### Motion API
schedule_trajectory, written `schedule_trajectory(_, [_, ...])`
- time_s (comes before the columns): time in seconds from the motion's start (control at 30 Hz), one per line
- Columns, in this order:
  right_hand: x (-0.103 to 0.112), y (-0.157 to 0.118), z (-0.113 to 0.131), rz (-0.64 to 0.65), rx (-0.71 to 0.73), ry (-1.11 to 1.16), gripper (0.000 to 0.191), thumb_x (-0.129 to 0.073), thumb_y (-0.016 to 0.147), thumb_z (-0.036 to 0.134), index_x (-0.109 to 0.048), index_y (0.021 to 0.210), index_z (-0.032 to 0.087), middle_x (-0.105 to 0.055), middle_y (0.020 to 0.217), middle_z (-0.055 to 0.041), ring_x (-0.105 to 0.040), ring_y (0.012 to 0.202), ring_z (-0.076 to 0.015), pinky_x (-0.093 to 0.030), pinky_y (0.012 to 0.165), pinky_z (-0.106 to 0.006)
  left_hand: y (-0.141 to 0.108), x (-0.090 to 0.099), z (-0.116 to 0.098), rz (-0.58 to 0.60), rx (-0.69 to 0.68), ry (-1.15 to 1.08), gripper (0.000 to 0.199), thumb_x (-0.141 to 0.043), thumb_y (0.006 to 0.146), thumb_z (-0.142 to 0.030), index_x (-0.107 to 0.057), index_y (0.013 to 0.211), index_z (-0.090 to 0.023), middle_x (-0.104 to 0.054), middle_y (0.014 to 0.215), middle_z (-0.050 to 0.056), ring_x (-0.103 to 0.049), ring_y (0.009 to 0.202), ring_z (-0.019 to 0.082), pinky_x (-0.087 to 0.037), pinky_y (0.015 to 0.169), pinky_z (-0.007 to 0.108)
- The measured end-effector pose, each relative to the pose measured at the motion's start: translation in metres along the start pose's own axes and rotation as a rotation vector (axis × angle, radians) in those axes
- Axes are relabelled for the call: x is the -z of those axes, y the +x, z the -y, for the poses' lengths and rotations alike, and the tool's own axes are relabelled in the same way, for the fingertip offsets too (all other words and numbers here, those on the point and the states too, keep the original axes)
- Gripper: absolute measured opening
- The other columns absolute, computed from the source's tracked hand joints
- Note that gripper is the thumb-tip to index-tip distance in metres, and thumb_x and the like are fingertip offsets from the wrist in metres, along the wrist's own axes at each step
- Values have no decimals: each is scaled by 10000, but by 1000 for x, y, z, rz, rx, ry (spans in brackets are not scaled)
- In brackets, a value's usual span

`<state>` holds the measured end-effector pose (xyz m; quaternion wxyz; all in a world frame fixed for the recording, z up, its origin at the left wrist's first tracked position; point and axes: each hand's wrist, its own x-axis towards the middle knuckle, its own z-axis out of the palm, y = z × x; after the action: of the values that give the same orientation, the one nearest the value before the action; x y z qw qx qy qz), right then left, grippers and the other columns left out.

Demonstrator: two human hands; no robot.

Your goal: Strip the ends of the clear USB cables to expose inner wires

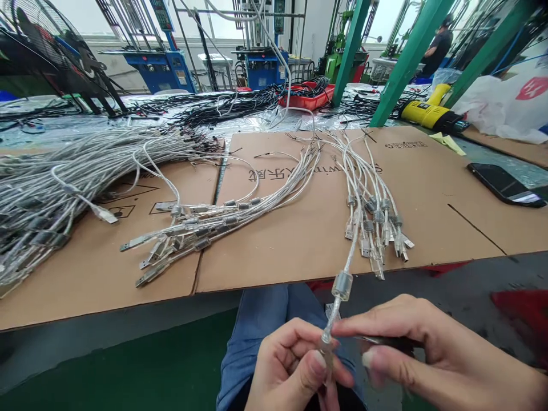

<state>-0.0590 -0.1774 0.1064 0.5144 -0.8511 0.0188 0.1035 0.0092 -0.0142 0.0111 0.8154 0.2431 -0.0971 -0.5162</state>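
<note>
My left hand [286, 365] pinches the plug end of a clear-jacketed USB cable [351, 254] just in front of the cardboard's edge. A grey ferrite bead [342, 285] sits on this cable above my fingers, and the cable runs back onto the cardboard. My right hand [415, 337] is closed around a slim dark tool [389, 341], whose kind I cannot make out. Its index fingertip lies against the cable beside the plug. Behind it rests a small bunch of USB cables [377, 211], with a second bunch [205, 228] to the left.
A large heap of clear cables [64, 182] covers the left of the cardboard [265, 257]. A black phone [507, 184] lies at the right. Further back are a red tray [310, 97], green posts [400, 63], a yellow tool [428, 116] and a person [440, 48].
</note>
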Motion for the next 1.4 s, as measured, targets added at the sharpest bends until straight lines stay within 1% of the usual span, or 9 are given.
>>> schedule_trajectory(0.1, [-1, -2, -2, 29, -84, 115, 400, -401, 928, 474, -718, 888, 234, -694, 828, -35, -632, 784, -185, -506, 736, -272, 3, 2, 3, 42, 64, -107, 139, -608, 800, -278, -690, 841, -174, -751, 681, 42, -606, 427, 21, -463, 436, 64])
schedule_trajectory(0.2, [-2, -2, -1, 104, -116, 135, 375, -377, 945, 447, -692, 920, 243, -679, 846, -25, -612, 799, -173, -493, 762, -262, 4, 4, 7, 56, 84, -147, 170, -597, 805, -298, -690, 826, -157, -736, 638, 39, -598, 423, 19, -458, 438, 65])
schedule_trajectory(0.47, [-13, 7, -11, 112, 146, -112, 322, -387, 944, 232, -673, 806, 176, -664, 761, -45, -639, 704, -147, -481, 665, -198, 2, 6, 12, 26, 82, -105, 193, -594, 805, -326, -647, 790, -141, -700, 591, 21, -541, 385, 4, -425, 415, 63])
schedule_trajectory(0.57, [-18, 6, -15, 15, 228, -111, 305, -407, 946, 243, -669, 797, 192, -672, 735, -25, -655, 667, -128, -484, 647, -164, 0, 5, 11, -6, 63, -52, 166, -599, 805, -312, -636, 793, -152, -700, 597, 11, -539, 388, 2, -425, 417, 63])
schedule_trajectory(0.73, [-21, 4, -13, -199, 363, -95, 483, -284, 973, 417, -674, 753, 234, -712, 663, -31, -678, 566, -145, -530, 576, -170, -1, -1, 4, -66, -8, 112, 142, -625, 786, -300, -641, 781, -159, -677, 578, -3, -519, 398, -5, -422, 425, 58])
schedule_trajectory(1.0, [-26, 4, -9, -230, 327, -43, 308, -369, 962, 236, -626, 792, 234, -699, 676, 16, -684, 595, -107, -515, 599, -102, -2, 5, 6, -80, -217, 363, 75, -614, 791, -224, -655, 836, -181, -645, 566, 1, -489, 423, 11, -409, 421, 57])
schedule_trajectory(1.1, [-28, 4, -6, -224, 294, 11, 311, -369, 954, 207, -638, 801, 241, -709, 685, 28, -690, 602, -106, -524, 619, -105, -3, 1, 5, -87, -160, 346, 83, -618, 789, -250, -643, 816, -177, -647, 571, 0, -492, 419, 10, -422, 425, 67])
schedule_trajectory(1.33, [-21, 2, -3, -151, 241, 13, 481, -325, 943, 490, -703, 789, 235, -683, 639, -22, -659, 541, -149, -526, 538, -183, -4, -4, -3, -102, -53, 227, 143, -630, 779, -303, -627, 785, -161, -650, 555, -4, -481, 391, 0, -404, 413, 68])
schedule_trajectory(1.4, [-19, 3, -5, -160, 187, 14, 389, -418, 914, 485, -715, 849, 243, -680, 630, -13, -640, 533, -153, -527, 566, -207, -3, -4, -1, -93, -34, 194, 155, -624, 784, -319, -632, 792, -164, -645, 543, -8, -456, 367, -8, -379, 397, 66])
